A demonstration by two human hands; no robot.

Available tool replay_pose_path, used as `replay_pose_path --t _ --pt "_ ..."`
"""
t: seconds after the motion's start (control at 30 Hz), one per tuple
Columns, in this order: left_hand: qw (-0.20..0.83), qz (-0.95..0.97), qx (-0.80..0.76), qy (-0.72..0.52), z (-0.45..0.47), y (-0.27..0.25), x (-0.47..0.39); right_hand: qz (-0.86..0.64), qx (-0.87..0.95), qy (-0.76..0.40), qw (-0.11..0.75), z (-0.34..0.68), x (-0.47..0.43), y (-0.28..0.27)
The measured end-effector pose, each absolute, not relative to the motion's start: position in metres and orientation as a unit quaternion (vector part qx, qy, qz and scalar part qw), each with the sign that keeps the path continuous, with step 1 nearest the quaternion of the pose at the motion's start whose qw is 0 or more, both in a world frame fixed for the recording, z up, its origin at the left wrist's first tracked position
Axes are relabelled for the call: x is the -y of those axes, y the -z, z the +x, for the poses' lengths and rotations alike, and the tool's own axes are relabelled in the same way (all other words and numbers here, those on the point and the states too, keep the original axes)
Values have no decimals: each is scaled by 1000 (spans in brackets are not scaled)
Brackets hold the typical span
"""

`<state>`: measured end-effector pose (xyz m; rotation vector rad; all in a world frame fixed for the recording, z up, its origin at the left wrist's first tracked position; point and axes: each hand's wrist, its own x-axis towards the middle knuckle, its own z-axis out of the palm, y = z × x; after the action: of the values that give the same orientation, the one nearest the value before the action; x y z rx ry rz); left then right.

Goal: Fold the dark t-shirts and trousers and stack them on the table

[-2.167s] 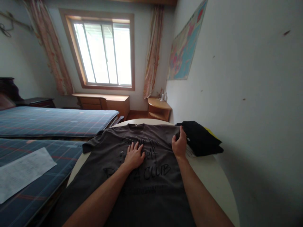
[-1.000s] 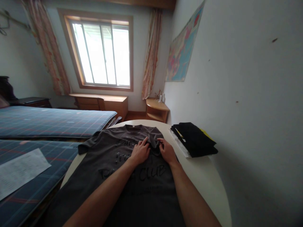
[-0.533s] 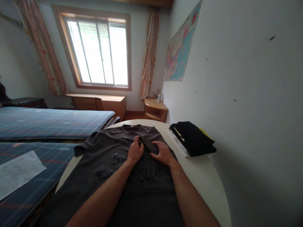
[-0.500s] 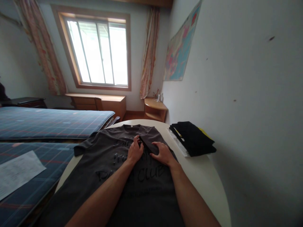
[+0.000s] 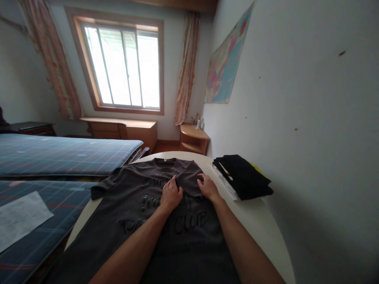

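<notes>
Head camera shows a round white table [image 5: 263, 227] with a big dark gray shirt [image 5: 185, 264] spread on it. Both arms [image 5: 237, 232] reach out over the shirt. The left hand [image 5: 171, 194] lies on its front, bent; I can't tell if it pinches anything. The right hand [image 5: 209, 187] curves loosely, half spread, by the folded-in sleeve [image 5: 189, 179]. The hands are farther apart than before.

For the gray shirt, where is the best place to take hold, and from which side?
Probably by the hem of the spread sleeve on the person's left, pinched from the left. On the gray shirt, that sleeve lies outstretched to the edge of the table, its hem exposed, while the opposite sleeve is turned inward.
</notes>
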<state>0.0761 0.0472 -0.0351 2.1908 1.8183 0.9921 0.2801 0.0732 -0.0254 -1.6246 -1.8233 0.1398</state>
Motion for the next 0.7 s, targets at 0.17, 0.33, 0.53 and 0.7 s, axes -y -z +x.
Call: replay_pose_path --t 0.17,0.33,0.53,0.7 --pt "79 729 -598 -324 77 32 -44 -649 697 -37 302 285 -119 18" --pt "95 730 -596 -322 77 32 -45 -653 712 -29 256 279 -159 12" --pt "120 738 -587 -311 78 28 -45 -660 724 -35 198 272 -188 8" --pt "119 732 -595 -311 81 26 -45 -697 690 -24 194 273 -210 -4"
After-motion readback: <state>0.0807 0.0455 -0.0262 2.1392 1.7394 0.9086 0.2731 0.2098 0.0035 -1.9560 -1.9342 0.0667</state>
